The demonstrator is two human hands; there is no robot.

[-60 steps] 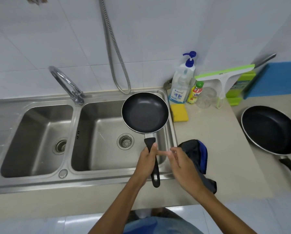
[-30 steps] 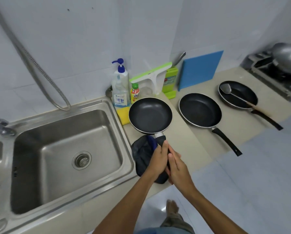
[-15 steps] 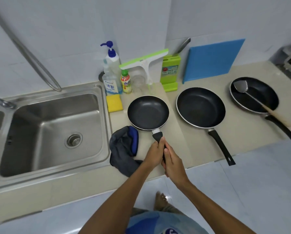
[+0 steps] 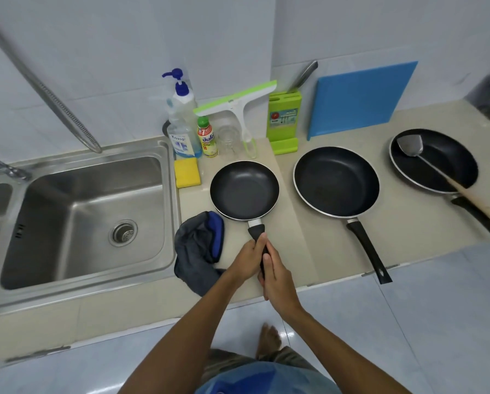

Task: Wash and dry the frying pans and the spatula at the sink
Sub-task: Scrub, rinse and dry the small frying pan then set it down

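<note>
Your left hand (image 4: 248,261) curls round the handle (image 4: 256,233) of the small pan (image 4: 244,190), and your right hand (image 4: 279,281) lies flat alongside. The pan is stiff, probably light and possibly slick, so grip the handle.

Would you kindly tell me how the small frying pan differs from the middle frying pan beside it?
The small frying pan is narrower than the middle frying pan. The left hand grips the small frying pan's handle, the right hand resting against it; the middle frying pan's handle lies untouched. Both are black inside, pale-rimmed and empty.
</note>
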